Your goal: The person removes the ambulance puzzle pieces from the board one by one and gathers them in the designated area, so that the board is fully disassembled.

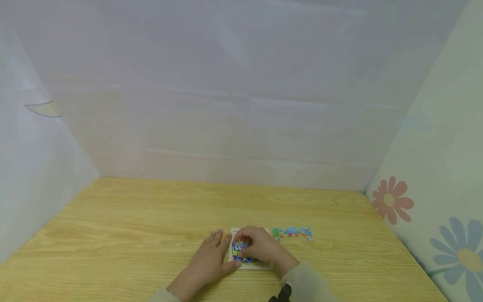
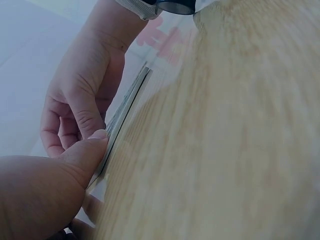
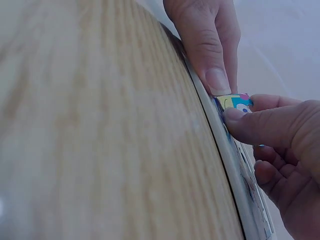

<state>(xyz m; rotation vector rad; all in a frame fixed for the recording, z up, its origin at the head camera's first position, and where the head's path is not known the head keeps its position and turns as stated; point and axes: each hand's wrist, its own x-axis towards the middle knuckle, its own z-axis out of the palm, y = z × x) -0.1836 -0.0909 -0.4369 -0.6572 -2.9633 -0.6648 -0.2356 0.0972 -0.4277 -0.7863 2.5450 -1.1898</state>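
Note:
A small puzzle board (image 1: 260, 266) with a pale rim lies on the table, partly covered by both hands. My right hand (image 1: 263, 245) reaches over it, pinching a colourful puzzle piece (image 3: 243, 106) between thumb and fingers; the piece shows yellow, teal and a cartoon eye, and stands tilted at the board. My left hand (image 1: 211, 259) rests at the board's left side with its fingers extended. Its thumb (image 3: 216, 80) presses at the near edge, right by the piece in the right wrist view. A colourful cartoon picture shows on the board's left part.
Several loose puzzle pieces (image 1: 296, 232) lie just right of the board. The wood-grain table (image 1: 151, 218) is bounded by a pale back wall (image 1: 241, 126) and side walls, the right one printed with flowers. A dark object (image 1: 281, 292) sits at the right sleeve.

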